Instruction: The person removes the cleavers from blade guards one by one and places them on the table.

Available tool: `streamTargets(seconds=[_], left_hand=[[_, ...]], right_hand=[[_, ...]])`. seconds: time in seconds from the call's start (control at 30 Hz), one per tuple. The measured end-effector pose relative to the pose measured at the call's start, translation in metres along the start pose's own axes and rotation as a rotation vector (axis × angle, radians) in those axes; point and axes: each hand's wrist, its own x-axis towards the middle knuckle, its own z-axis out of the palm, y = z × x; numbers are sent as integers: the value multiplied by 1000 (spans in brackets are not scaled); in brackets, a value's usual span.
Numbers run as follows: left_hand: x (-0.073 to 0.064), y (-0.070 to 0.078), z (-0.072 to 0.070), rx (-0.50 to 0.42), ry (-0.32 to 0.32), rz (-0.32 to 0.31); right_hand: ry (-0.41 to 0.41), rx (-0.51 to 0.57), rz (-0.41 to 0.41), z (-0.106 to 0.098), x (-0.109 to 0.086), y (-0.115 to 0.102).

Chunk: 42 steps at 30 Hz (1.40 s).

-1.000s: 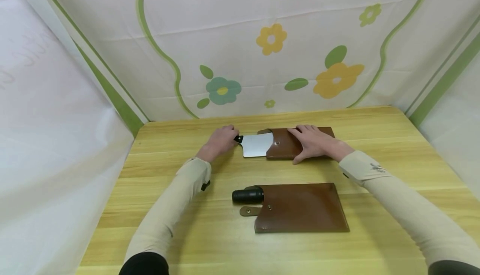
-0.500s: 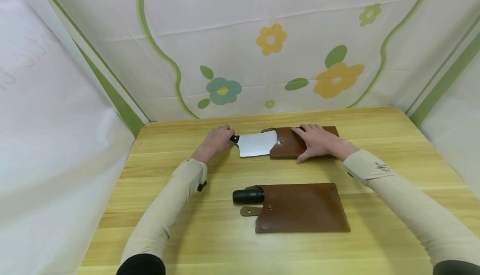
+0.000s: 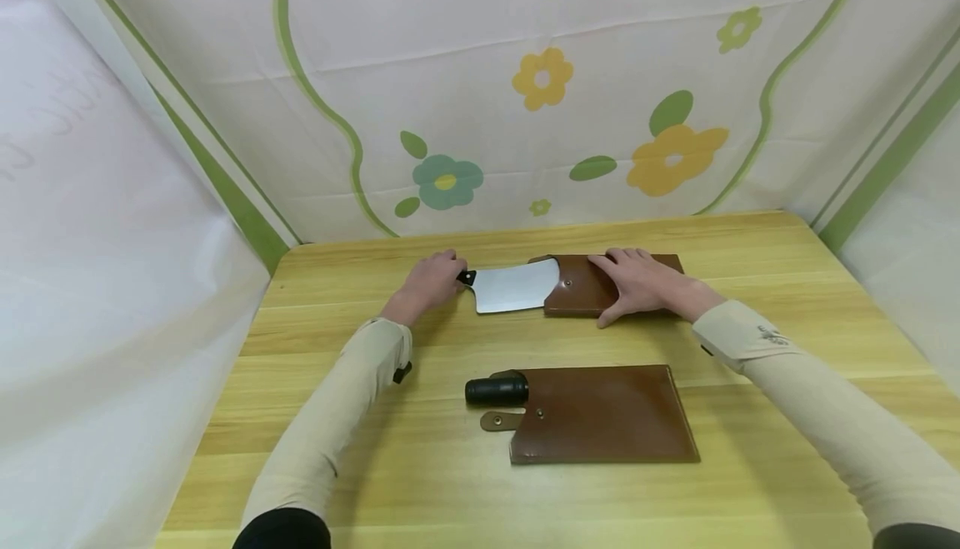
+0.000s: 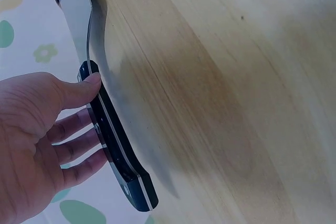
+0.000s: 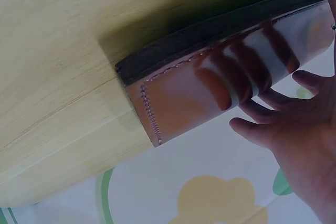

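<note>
Left hand [image 3: 429, 282] pinches the cleaver handle [image 4: 117, 136] between thumb and fingers [image 4: 84, 170]; right hand [image 3: 641, 282], fingers spread, rests on the far sheath [image 3: 583, 284].

- curtained-off booth [image 3: 885, 174], wider room type unclear
- wood-grain counter [image 3: 405, 482] below left grip [image 3: 431, 284]
- flower-print white sheet [image 3: 487, 99] upright beyond it
- another white sheet [image 3: 105, 282] hanging left of it

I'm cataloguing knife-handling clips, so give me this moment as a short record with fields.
Left hand: grips the cleaver by its handle
Right hand: spread over the far sheath
Blade: partly inside the far sheath
Near sheath: lying on the table, a second handle protruding from its left end
Backdrop: white, printed with flowers
</note>
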Motion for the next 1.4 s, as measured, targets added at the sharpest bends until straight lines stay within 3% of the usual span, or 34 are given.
streamTargets(seconds=[0.73, 1.13, 1.4], left_hand=[[0, -5, 3, -23, 18, -18], [-2, -11, 4, -51, 61, -9], [-4, -13, 3, -53, 38, -33]], right_hand=[[7, -20, -4, -1, -4, 2], [5, -11, 5, -2, -7, 3], [14, -14, 6, -3, -10, 7]])
